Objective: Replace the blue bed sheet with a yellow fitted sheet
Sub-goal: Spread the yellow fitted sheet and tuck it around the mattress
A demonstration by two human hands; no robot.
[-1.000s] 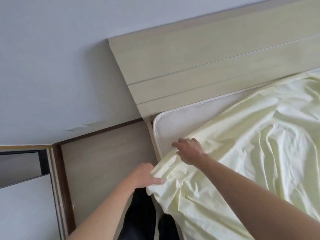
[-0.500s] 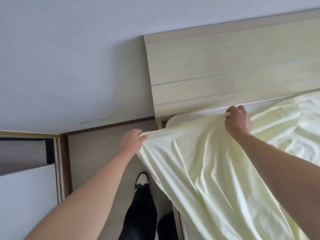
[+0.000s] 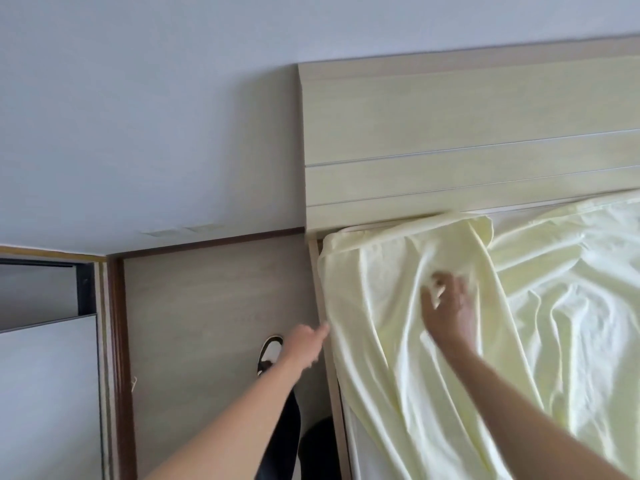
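1. The yellow fitted sheet [image 3: 408, 327] lies over the head corner of the mattress [image 3: 360, 459], its hem running along the base of the headboard [image 3: 450, 133] and hanging down the side.
2. The right hand [image 3: 445, 308] rests flat on the sheet near that corner, fingers spread and blurred; it grips nothing.
3. The left hand [image 3: 306, 341] sits at the sheet's hanging side edge, beside the bed frame rail [image 3: 332, 382]. Blur hides whether it pinches the fabric.
4. A strip of white mattress side shows below the sheet at the lower edge.
5. The wood-look floor [image 3: 214, 306] lies left of the bed, with a dark skirting board [image 3: 207, 242] under the pale wall [image 3: 138, 116].
6. A white-toed shoe [image 3: 270, 351] and dark trouser leg [image 3: 282, 441] stand on the floor, partly behind the left forearm.
7. A sliding door panel [image 3: 45, 393] occupies the left edge.
8. No readable writing is visible.
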